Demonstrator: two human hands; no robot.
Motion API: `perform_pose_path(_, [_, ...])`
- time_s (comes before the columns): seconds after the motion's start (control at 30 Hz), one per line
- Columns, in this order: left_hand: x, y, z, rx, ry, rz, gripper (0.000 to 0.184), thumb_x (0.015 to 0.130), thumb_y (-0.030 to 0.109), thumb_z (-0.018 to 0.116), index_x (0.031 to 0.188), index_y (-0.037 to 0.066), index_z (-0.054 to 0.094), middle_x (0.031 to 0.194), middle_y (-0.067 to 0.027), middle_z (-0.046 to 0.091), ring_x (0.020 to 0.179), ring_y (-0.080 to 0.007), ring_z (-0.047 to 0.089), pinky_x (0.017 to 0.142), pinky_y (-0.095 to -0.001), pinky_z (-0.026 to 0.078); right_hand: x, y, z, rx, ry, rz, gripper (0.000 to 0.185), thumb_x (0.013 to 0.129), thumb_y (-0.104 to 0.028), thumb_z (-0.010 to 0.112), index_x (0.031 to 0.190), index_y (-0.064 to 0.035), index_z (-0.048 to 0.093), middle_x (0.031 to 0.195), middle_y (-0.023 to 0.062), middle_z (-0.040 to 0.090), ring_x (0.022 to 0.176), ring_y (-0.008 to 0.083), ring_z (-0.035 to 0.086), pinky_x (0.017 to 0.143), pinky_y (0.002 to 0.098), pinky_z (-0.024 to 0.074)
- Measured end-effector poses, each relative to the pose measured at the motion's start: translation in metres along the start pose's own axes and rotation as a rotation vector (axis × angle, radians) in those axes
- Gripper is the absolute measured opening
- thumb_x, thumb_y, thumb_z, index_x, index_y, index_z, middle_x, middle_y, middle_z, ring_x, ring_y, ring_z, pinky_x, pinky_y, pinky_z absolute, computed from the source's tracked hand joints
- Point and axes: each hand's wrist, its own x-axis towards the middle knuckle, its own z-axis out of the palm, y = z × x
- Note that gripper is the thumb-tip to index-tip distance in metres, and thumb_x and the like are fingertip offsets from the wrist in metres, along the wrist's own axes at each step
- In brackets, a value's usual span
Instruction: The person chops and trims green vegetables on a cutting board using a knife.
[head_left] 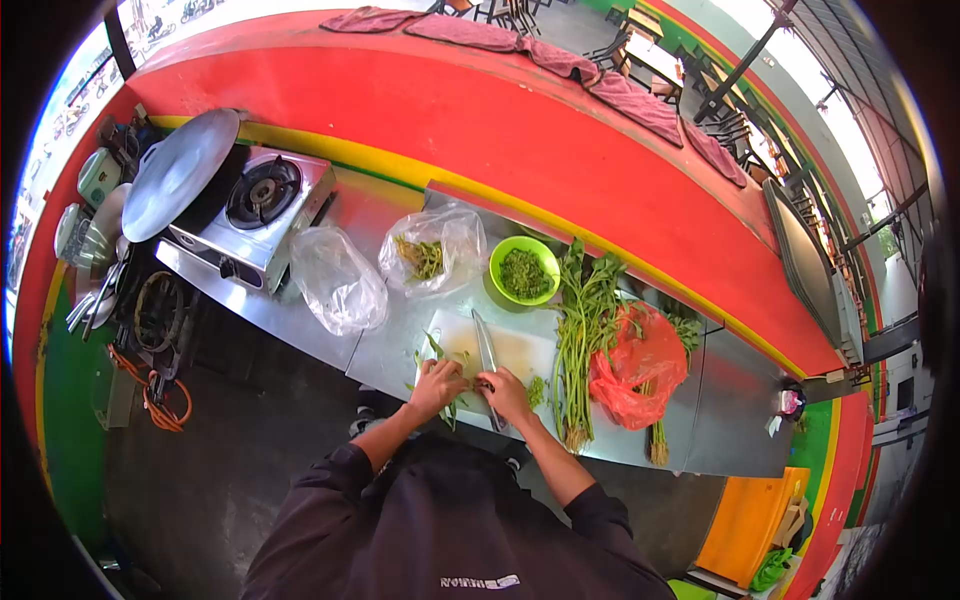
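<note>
A white cutting board [530, 347] lies on the steel counter in front of me. My right hand [507, 395] is closed around a knife [485, 342], whose blade points away from me over the board. On the board's left side my left hand [438, 387] has its fingers curled on some leafy green stems [449, 412]. Small chopped green pieces [536, 391] lie just right of my right hand. Beyond the board, a lime-green bowl [493, 289] holds chopped greens. A long bunch of leafy greens [574, 350] rests to the right of the board.
Further right is a red plastic bag [645, 370] with greens under and beside it. One clear bag [338, 285] and another clear bag [462, 235] with green trimmings lie at the left. Beyond them stand a gas stove [292, 215] and a large wok [180, 175]. A red wall [450, 110] borders the counter.
</note>
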Motion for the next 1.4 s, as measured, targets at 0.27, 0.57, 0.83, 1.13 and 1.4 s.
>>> perform_pose_path(0.27, [0.001,-0.002,-0.008,0.113,-0.157,0.098,0.017,0.092,0.026,0.066,0.106,0.024,0.075,0.133,0.0010,0.061,0.137,-0.0183,0.049,0.109,-0.0519,0.037,-0.005,0.005,0.007,-0.010,0.070,0.016,0.023,0.084,-0.020,0.081,0.106,-0.0138,0.077,0.090,0.0105,0.068,0.086,0.0322,0.069,0.078,0.0430,0.0560])
perform_pose_path(0.57, [-0.002,-0.010,-0.001,0.141,-0.204,0.157,0.024,0.092,0.026,0.066,0.115,0.025,0.074,0.142,0.0029,0.059,0.146,-0.0181,0.045,0.111,-0.0524,0.037,-0.004,0.013,0.006,-0.011,0.049,-0.046,0.026,0.084,-0.021,0.082,0.109,-0.0156,0.078,0.090,0.0097,0.069,0.087,0.0307,0.069,0.078,0.0413,0.0565])
perform_pose_path(0.83, [0.001,-0.012,0.002,0.132,-0.201,0.220,0.023,0.093,0.025,0.064,0.114,0.023,0.074,0.142,0.0005,0.060,0.145,-0.0204,0.047,0.113,-0.0471,0.037,-0.006,0.019,0.005,-0.016,-0.042,-0.011,0.029,0.087,-0.017,0.075,0.115,-0.0193,0.077,0.097,0.0104,0.068,0.095,0.0316,0.069,0.083,0.0427,0.0570])
perform_pose_path(1.13, [0.008,-0.015,-0.001,0.138,-0.220,0.253,0.016,0.093,0.029,0.068,0.107,0.027,0.074,0.114,0.0036,0.064,0.125,-0.0163,0.058,0.107,-0.0493,0.040,-0.013,0.018,0.013,-0.026,0.058,0.015,0.025,0.086,-0.019,0.076,0.110,-0.0210,0.078,0.089,0.0087,0.069,0.088,0.0307,0.070,0.078,0.0420,0.0577])
perform_pose_path(1.4, [0.003,-0.013,0.003,0.155,-0.208,0.241,0.028,0.089,0.024,0.066,0.116,0.026,0.071,0.113,0.0008,0.060,0.121,-0.0200,0.058,0.103,-0.0530,0.041,-0.023,0.021,0.027,-0.037,0.179,0.030,0.024,0.086,-0.019,0.077,0.110,-0.0189,0.079,0.088,0.0099,0.069,0.085,0.0313,0.069,0.075,0.0430,0.0567])
